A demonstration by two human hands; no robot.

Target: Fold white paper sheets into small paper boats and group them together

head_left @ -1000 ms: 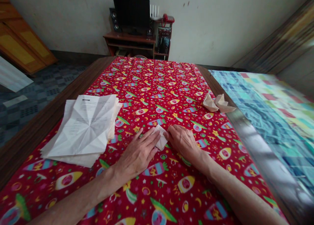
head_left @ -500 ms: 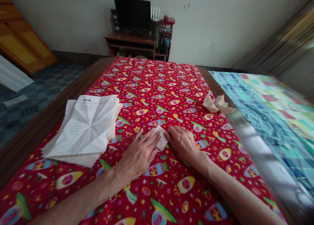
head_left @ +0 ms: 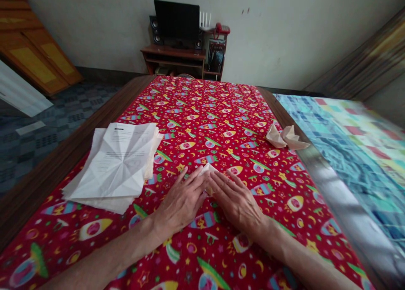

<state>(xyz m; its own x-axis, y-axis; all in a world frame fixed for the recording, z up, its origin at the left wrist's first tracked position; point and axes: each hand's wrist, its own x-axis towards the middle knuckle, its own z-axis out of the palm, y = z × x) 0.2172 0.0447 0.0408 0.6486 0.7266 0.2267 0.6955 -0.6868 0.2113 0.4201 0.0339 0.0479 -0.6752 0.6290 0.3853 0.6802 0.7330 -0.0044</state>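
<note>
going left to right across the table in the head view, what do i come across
White paper stack with a creased printed top sheet → bare left hand → small folded white paper → bare right hand → two pointed cream folded-paper shapes

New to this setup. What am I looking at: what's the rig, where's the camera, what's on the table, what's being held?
There's no robot: these are a person's bare hands. Every picture comes from one head-worn camera looking forward and down, so the forearms enter from the bottom.

The table has a red patterned cloth on it. Toward the left lies a stack of paper, its top sheet creased and printed; toward the right sit two folded paper shapes.

The left hand and right hand both have fingers over a small folded paper, partly covering it. Whether they pinch it is hidden.
</note>
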